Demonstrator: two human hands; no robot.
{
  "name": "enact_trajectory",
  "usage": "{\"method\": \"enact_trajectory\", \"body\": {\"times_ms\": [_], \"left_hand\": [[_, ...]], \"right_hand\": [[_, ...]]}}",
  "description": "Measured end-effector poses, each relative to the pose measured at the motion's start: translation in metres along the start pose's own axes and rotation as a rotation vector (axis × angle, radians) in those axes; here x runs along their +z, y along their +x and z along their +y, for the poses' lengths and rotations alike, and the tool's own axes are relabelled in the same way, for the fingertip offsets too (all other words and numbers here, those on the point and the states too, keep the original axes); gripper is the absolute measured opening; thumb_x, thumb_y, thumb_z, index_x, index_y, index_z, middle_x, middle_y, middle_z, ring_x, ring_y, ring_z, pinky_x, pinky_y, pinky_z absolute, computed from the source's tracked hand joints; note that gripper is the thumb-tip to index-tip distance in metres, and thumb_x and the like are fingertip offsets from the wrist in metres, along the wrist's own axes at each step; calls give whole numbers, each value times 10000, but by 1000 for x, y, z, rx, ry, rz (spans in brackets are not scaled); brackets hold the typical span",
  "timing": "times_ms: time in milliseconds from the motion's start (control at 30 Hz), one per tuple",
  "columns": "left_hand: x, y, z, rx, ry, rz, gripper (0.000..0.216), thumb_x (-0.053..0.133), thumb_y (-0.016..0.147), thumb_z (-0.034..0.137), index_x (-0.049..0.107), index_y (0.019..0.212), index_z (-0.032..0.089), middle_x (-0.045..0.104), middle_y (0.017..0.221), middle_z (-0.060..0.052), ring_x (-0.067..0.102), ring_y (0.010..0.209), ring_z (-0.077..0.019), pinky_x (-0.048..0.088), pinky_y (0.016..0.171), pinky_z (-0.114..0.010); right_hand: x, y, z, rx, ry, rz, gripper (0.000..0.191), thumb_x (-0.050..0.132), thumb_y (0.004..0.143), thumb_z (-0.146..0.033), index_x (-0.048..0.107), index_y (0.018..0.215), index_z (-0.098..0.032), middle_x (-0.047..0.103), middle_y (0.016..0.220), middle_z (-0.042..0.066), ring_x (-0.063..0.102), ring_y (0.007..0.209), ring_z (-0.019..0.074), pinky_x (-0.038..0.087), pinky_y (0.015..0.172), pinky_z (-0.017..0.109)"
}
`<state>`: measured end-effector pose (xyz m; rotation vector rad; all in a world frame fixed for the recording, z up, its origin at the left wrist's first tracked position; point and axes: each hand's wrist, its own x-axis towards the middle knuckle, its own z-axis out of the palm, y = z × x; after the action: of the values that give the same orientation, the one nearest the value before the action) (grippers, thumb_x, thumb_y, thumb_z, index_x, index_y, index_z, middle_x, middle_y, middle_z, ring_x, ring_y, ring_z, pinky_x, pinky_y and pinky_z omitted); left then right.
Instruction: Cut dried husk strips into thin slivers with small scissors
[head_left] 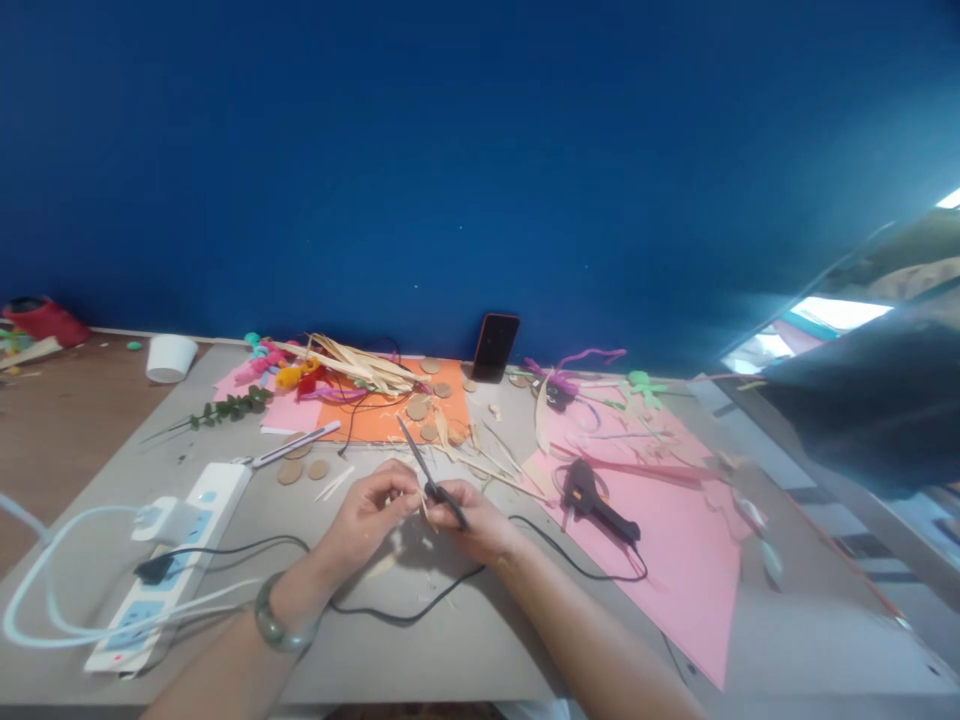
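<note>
Near the table's front, my right hand (474,522) is closed around the black handles of a pair of scissors (417,450), whose blades point up and away to the left. My left hand (375,510), with a bangle on its wrist, pinches a small pale straw-like strip (424,503) close to the scissors. The strip's full shape is partly hidden by my fingers. Tiny pale scraps lie on the grey table below both hands. Just beyond them are more dry pale strips (491,460) and several round wooden discs (418,407).
A black glue gun (600,505) lies on pink paper (675,570) to the right, its cord running beneath my hands. At left are a white power strip (217,490), a utility knife (296,444) and a white cup (171,358). A phone (496,347) leans against the blue partition (480,180).
</note>
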<state>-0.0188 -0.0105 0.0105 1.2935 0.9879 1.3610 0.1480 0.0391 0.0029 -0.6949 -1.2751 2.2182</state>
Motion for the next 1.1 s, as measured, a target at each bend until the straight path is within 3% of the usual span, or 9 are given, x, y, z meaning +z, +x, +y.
{"method": "enact_trajectory", "body": {"times_ms": [133,233,333,533,700,867,1100], "left_hand": [[0,1,-1,-125,-9,47,135,630,791,294,670,855,182,608,868,-43,550,816,-162,417,740,-265],[0,1,-2,-204,-13,109,148,619,792,318,641,815,174,601,770,-16,528,716,-135,410,679,-243],[0,1,-1,-207,25,132,161,637,766,320,617,745,162,589,735,-11,516,683,-131,405,662,-242],[-4,2,-1,-172,95,173,190,632,770,326,598,689,157,552,674,0,492,665,-131,395,649,-235],[-10,4,1,-157,71,226,210,623,783,351,606,705,157,581,708,-13,512,700,-140,407,676,-239],[-11,4,2,-137,47,254,190,622,788,342,597,710,171,596,695,8,523,684,-126,407,669,-221],[-9,2,3,-125,121,250,215,602,797,355,595,705,161,592,679,-8,522,676,-138,412,658,-238]], "right_hand": [[3,1,-1,-64,-50,168,304,781,606,-344,555,598,-140,433,525,-54,338,484,60,267,507,221],[5,3,1,-127,-118,282,292,778,607,-323,546,586,-146,464,539,-47,374,505,71,300,522,223],[7,4,1,-164,-209,311,293,761,624,-315,526,563,-152,468,540,-44,385,511,78,312,522,225],[10,2,-7,-190,-420,279,311,723,651,-333,485,546,-164,479,563,-30,400,559,99,325,549,228],[7,-2,-18,-80,-593,117,295,698,636,-348,465,591,-174,423,569,-46,365,584,101,290,543,220],[4,-3,-18,-15,-653,10,284,636,674,-365,437,603,-175,404,587,-44,349,589,99,275,527,213],[4,-3,-18,-33,-669,0,270,610,693,-350,429,595,-175,404,581,-43,346,586,98,276,524,209]]}}
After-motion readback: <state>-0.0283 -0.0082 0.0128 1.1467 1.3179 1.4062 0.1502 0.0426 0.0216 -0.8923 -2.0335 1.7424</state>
